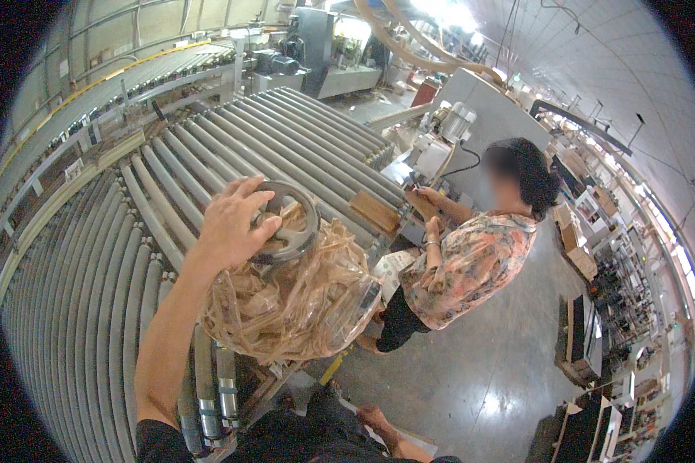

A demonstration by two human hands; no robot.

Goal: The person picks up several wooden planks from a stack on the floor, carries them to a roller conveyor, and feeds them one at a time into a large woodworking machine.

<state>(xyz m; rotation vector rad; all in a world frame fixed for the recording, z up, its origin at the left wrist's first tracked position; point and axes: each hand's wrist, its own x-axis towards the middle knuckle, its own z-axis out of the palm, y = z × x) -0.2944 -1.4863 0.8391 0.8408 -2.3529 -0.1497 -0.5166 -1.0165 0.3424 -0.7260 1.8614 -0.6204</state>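
My left hand [240, 223] reaches over the left rim of a dark spoked handwheel [307, 217], its fingers and thumb curled onto the wheel. Below and beside the wheel is a bulky bundle of crumpled, brownish clear plastic film [301, 307]; what it covers is hidden. Low in the view, my right hand [372, 415] is down near my dark clothing, away from the wheel, and its fingers are unclear. A brown wooden block [375, 213] lies on the metal conveyor rollers [301, 136] beyond the bundle.
A person in a floral shirt [469, 266] stands close on the right, hands around a brown piece [421, 205] beside a motor unit [440, 139]. More rollers [81, 301] extend at left. Stacked boards [582, 335] stand across the grey floor [498, 370].
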